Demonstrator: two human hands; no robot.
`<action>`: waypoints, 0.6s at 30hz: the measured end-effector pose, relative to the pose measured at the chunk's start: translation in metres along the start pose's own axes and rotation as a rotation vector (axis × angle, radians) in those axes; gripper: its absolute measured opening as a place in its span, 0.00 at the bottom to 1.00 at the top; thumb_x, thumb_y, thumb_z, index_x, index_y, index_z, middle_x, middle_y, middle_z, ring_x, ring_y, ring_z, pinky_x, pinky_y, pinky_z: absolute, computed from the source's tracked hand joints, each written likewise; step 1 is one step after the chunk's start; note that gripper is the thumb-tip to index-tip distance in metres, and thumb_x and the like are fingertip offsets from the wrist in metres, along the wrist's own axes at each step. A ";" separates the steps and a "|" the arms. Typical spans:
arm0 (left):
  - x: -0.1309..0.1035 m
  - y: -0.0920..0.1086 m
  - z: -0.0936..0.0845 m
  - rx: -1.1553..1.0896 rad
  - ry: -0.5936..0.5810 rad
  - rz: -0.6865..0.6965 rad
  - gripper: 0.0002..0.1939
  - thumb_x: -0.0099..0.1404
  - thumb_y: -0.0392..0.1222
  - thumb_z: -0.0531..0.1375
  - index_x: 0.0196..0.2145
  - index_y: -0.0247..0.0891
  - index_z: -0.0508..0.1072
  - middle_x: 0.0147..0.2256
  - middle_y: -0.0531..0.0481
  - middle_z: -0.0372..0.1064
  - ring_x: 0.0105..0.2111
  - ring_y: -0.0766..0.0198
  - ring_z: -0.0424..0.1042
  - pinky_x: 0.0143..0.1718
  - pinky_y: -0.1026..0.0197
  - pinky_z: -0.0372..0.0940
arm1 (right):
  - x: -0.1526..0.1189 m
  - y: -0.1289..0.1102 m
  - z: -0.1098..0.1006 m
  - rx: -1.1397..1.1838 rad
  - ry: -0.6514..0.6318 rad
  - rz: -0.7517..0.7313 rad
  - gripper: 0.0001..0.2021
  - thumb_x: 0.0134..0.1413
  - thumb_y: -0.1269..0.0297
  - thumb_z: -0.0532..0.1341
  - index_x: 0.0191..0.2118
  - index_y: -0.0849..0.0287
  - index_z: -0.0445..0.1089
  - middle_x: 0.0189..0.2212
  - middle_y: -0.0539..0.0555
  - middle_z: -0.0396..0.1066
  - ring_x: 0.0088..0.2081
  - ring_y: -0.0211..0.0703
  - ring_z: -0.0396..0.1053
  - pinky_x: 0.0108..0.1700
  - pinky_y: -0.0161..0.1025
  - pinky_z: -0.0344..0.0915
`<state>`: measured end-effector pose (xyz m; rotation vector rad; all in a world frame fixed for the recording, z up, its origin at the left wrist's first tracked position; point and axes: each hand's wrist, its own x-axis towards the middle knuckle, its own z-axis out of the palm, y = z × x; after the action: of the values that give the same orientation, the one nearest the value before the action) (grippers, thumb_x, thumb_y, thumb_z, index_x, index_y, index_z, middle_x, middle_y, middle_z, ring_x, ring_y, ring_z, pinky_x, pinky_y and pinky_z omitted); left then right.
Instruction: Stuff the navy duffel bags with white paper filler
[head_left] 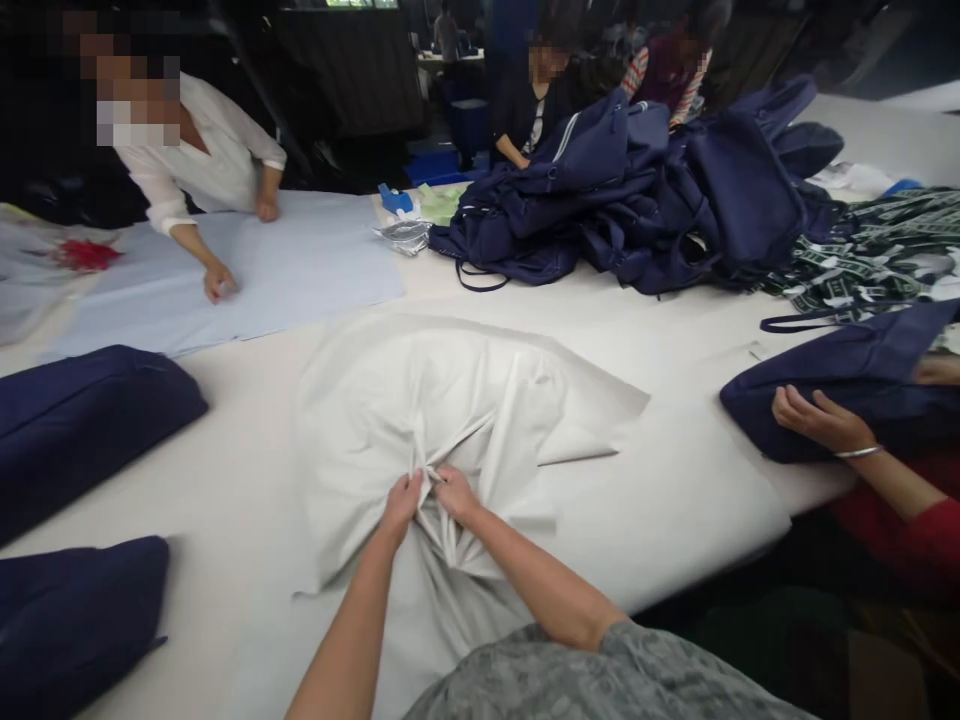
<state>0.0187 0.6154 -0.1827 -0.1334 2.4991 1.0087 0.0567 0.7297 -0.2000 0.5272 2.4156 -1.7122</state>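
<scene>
A large sheet of pale grey-white fabric (360, 400) lies rumpled on the table in front of me. My left hand (403, 503) is closed on a gathered bunch of it. Close beside, almost touching, my right hand (454, 494) pinches the same gathered spot. Creases fan out from between both hands. The fabric's far right part ends in a loose pointed corner, and its near part runs down toward my body. The fingertips are partly hidden in the folds.
Navy bags (600, 190) are heaped at the back right, beside patterned straps (862, 250). Two navy bags (90, 420) lie at left. A co-worker's hand (825, 420) rests on another navy bag (780, 375) at right. Across the table a person touches light blue cloth (300, 260).
</scene>
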 end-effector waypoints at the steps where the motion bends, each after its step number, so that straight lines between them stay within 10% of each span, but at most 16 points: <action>1: -0.007 0.005 0.010 -0.023 -0.039 0.046 0.26 0.65 0.55 0.46 0.39 0.30 0.74 0.39 0.38 0.75 0.42 0.51 0.73 0.44 0.54 0.66 | -0.003 0.004 -0.003 0.003 0.048 0.002 0.10 0.45 0.77 0.55 0.25 0.60 0.72 0.28 0.49 0.70 0.36 0.39 0.69 0.42 0.31 0.65; 7: -0.050 0.048 0.066 -0.071 -0.159 0.270 0.15 0.60 0.50 0.55 0.27 0.37 0.74 0.28 0.45 0.73 0.33 0.56 0.71 0.42 0.56 0.66 | -0.024 0.053 -0.099 -0.092 0.411 0.046 0.15 0.54 0.66 0.53 0.40 0.63 0.75 0.44 0.62 0.70 0.50 0.51 0.65 0.60 0.48 0.57; 10: -0.058 0.043 0.032 -0.054 0.044 0.270 0.18 0.62 0.51 0.54 0.36 0.34 0.74 0.42 0.35 0.71 0.48 0.46 0.68 0.55 0.46 0.59 | -0.041 0.065 -0.166 -0.212 0.585 0.075 0.23 0.55 0.54 0.59 0.49 0.67 0.72 0.54 0.68 0.65 0.58 0.57 0.60 0.64 0.50 0.52; 14: -0.024 0.005 -0.043 -0.016 0.581 0.044 0.45 0.57 0.62 0.60 0.61 0.28 0.58 0.65 0.25 0.45 0.67 0.35 0.38 0.64 0.35 0.38 | -0.047 0.056 -0.224 -0.252 0.549 0.370 0.32 0.60 0.49 0.56 0.55 0.78 0.65 0.57 0.78 0.61 0.63 0.65 0.56 0.64 0.55 0.51; 18: 0.012 0.002 -0.043 -0.171 0.094 -0.204 0.40 0.63 0.66 0.50 0.56 0.25 0.65 0.57 0.27 0.63 0.61 0.37 0.58 0.61 0.39 0.54 | -0.036 0.017 -0.191 -0.091 0.397 0.275 0.20 0.66 0.52 0.54 0.43 0.67 0.72 0.44 0.64 0.75 0.52 0.51 0.70 0.59 0.51 0.61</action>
<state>-0.0087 0.5882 -0.1591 -0.4887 2.4183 1.1499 0.1135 0.9061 -0.1384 1.2221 2.5004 -1.4874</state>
